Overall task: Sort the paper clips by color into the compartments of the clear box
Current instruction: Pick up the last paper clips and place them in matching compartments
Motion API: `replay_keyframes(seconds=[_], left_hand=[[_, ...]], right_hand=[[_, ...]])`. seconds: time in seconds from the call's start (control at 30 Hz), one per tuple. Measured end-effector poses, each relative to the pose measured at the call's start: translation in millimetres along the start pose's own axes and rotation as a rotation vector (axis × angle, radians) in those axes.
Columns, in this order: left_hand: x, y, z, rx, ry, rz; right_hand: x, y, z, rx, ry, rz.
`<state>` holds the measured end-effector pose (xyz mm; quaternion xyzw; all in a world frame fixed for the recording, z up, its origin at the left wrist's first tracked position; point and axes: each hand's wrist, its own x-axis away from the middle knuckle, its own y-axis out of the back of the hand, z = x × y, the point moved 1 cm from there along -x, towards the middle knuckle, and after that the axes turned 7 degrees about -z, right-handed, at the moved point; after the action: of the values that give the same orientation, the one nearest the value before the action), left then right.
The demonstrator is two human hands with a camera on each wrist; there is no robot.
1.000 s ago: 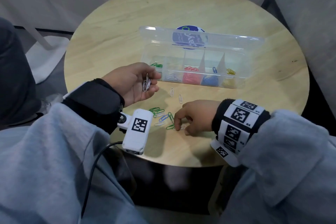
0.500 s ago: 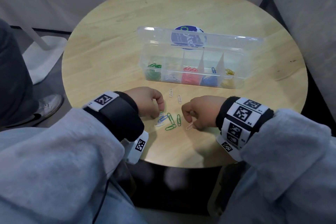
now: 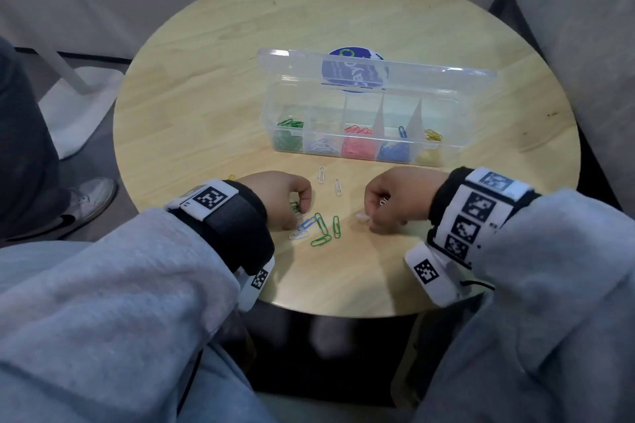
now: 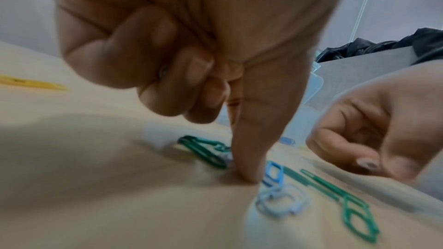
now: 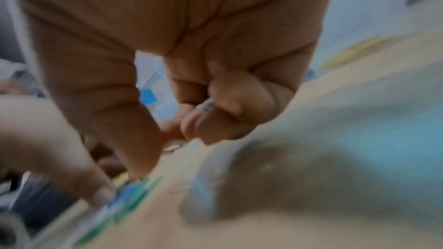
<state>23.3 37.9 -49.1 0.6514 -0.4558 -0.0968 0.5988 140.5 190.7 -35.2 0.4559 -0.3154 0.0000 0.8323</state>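
The clear box (image 3: pixel 271 134) stands open mid-table, its compartments holding green, white, red, blue and yellow clips from left to right. Loose clips lie in front of it: two white ones (image 3: pixel 321 174), green ones (image 3: pixel 336 226), a blue one (image 3: pixel 307 223) and a white one (image 3: pixel 298 234). My left hand (image 3: pixel 295 213) is palm down, fingers curled on white clips, one fingertip (image 4: pixel 249 177) pressing the table beside green clips (image 4: pixel 206 150). My right hand (image 3: pixel 372 216) is curled around a white clip (image 5: pixel 206 105), its fingertips at another pale clip (image 3: pixel 362 217) on the table.
The round wooden table (image 3: pixel 206 96) ends close below my wrists. A single yellow clip (image 3: pixel 232 177) lies by my left wrist. A blue sticker (image 3: pixel 354 70) shows through the box lid. Someone's shoe (image 3: pixel 86 196) stands on the floor at left.
My left hand, palm up with white clips a second ago, turned over and came down onto the loose pile. My right hand drew slightly right and curled tighter over a pale clip.
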Motion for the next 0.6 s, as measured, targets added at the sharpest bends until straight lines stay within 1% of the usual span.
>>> replay_keyframes(seconds=[0.07,0.13,0.2,0.23,0.33,0.5,0.6], left_hand=[[-1.2,-0.6,0.8,0.013,-0.007,-0.007],[-2.3,-0.8,0.8,0.025,-0.019,-0.001],[-3.1,-1.0,0.7,0.026,-0.026,0.007],[-3.5,-0.9,1.2,0.027,-0.026,0.004],[-5.6,0.3,3.7,0.046,-0.009,-0.016],[-4.7,2.2,3.1,0.008,-0.005,-0.005],[-4.6,3.1,1.8,-0.01,0.007,0.003]], right_hand=[[-2.1,7.7,-6.1,-0.184,-0.022,-0.033],[-5.1,10.2,-11.0,-0.431,-0.046,-0.038],[-7.1,7.9,-12.7,-0.652,-0.067,0.006],[-7.8,5.9,-12.6,-0.72,-0.077,0.031],[-9.4,3.5,-10.6,-0.855,-0.098,0.071],[-11.5,2.4,-7.2,-1.012,-0.179,0.034],[-11.2,-0.1,-6.1,-1.123,-0.199,0.024]])
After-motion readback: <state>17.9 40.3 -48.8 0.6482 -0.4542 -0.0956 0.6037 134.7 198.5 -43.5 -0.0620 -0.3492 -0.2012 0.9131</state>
